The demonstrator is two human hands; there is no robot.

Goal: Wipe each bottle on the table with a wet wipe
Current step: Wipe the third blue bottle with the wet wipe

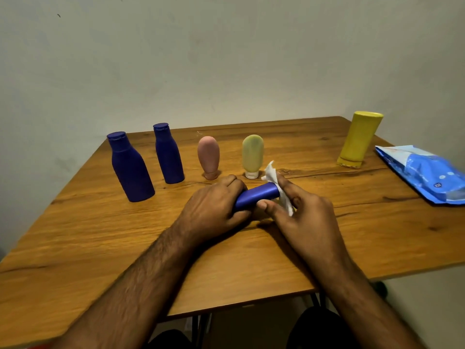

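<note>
A small blue bottle (258, 195), smooth and cylindrical with a matte sheen, lies nearly level just above the wooden worktop (251, 260) near its middle. The left hand (214, 210) wraps its fingers round one end of it, hiding that end. The right hand (305, 217) grasps a crumpled white wet wipe (276, 183) and presses it against the bottle's other end, with a loose corner of the wipe sticking up.

Behind the hands a row stands upright: a large dark blue bottle (130, 167), a slimmer dark blue bottle (168, 153), a pink tube (208, 157) resting on its cap, and a pale yellow-green tube (253, 155) on a white cap. Well apart to the right stands a tall yellow bottle (358, 139), and beside it at the worktop's right edge lies a blue wet wipe pack (425, 172).
</note>
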